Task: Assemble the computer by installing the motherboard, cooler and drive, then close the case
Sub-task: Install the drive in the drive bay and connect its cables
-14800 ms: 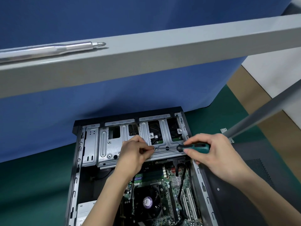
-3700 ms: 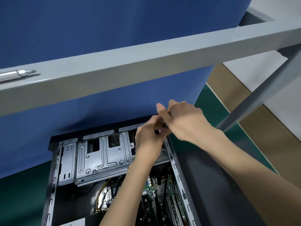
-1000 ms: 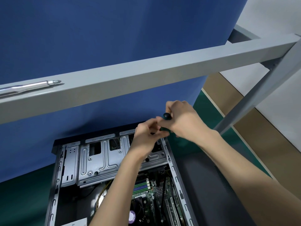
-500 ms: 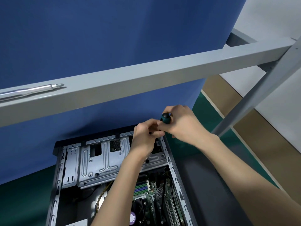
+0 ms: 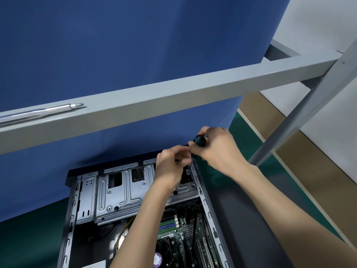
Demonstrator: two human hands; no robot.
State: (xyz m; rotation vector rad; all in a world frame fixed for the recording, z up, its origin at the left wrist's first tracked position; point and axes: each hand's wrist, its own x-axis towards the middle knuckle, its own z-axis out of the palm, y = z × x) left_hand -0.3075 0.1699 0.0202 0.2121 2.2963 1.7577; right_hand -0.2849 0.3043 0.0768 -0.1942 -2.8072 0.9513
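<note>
Teal plastic marks the handle of the screwdriver (image 5: 200,141), and the right grip (image 5: 218,149) is closed round that handle with the butt end showing above the fingers. The left grip (image 5: 170,167) touches the right one from the left; its fingers are drawn together on the dark shaft just under the handle. Whether they also steady a screw cannot be told, as the tip is hidden behind the hand. Both grips work at the far right corner of the open case (image 5: 205,202), directly over the right end of the metal drive cage (image 5: 123,192), which spans the far end of the case. Nearer the person, the motherboard (image 5: 185,225) lies seated in the case floor, and the cooler (image 5: 163,252) sits on it at the lower edge of view, well below the grips. Judged from this, board and cooler are installed and the cage fastening is in hand; no drive can be made out. The case is not closed: a dark side panel (image 5: 251,219) lies flat just right of it on the green table (image 5: 29,238). Fitting that panel remains. A grey beam (image 5: 173,93) crosses overhead, carrying a loose metal tool (image 5: 42,112).
</note>
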